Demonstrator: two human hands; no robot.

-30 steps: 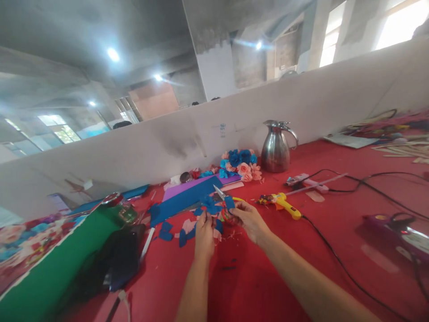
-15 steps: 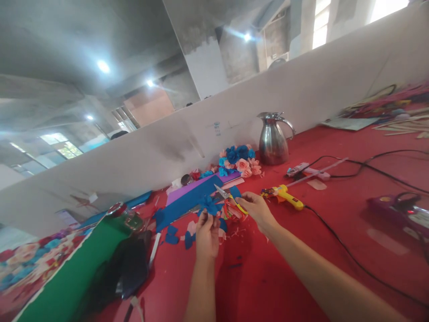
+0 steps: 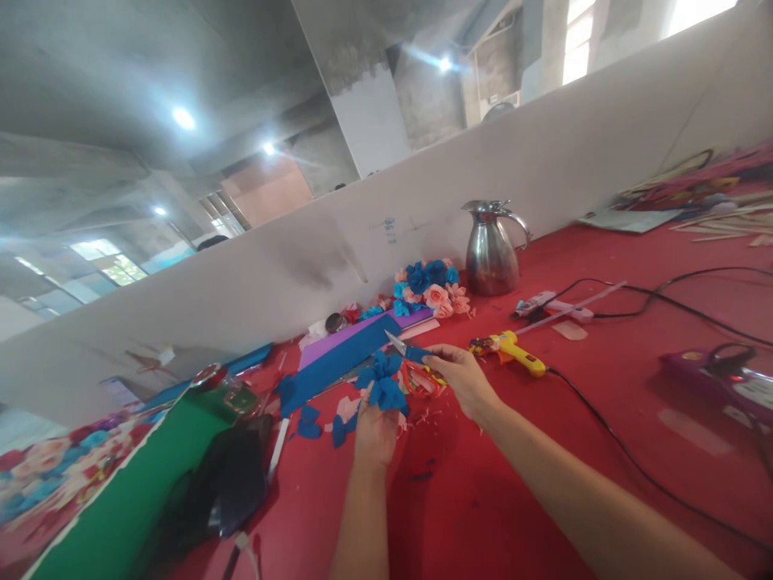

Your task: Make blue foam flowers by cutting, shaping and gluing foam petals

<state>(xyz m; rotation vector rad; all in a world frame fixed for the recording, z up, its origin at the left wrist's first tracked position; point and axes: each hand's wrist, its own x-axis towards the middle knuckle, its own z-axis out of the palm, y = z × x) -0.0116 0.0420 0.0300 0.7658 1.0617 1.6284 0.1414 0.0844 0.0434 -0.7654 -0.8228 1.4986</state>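
Blue flower in left hand, scissors and blue paper piece in right

Left hand (image 3: 375, 435): closed on the base of a blue paper flower with spread petals (image 3: 386, 379). Flower sits at the fingertips, above the red tabletop (image 3: 471, 507); petals hide part of the fingers, so exact finger contact can't be told.

Right hand (image 3: 462, 377): gripping silver-bladed scissors (image 3: 395, 343), tips pointing away and toward the left. A small dark-blue paper piece (image 3: 418, 354) is at the same fingertips, across the scissors. Can't tell which fingers carry which. Scissor tips just beside the flower.

Near the hands: loose blue paper petals (image 3: 309, 424) and pale pink paper scraps (image 3: 348, 408) left of the left hand. Beyond the flower, a long flat blue paper strip (image 3: 341, 364), partly over a purple sheet (image 3: 320, 348). Behind that, a cluster of blue and pink paper flowers (image 3: 433, 290), with a shiny steel jug (image 3: 492, 258) upright to its right, near the low white partition (image 3: 271, 282).

Right of the right hand: yellow glue gun (image 3: 516, 356), lying on its side, black cord trailing off. Pale pink power strip (image 3: 564, 309) farther back.

Far left: green board (image 3: 121, 491), dark bag (image 3: 245, 475) next to it.
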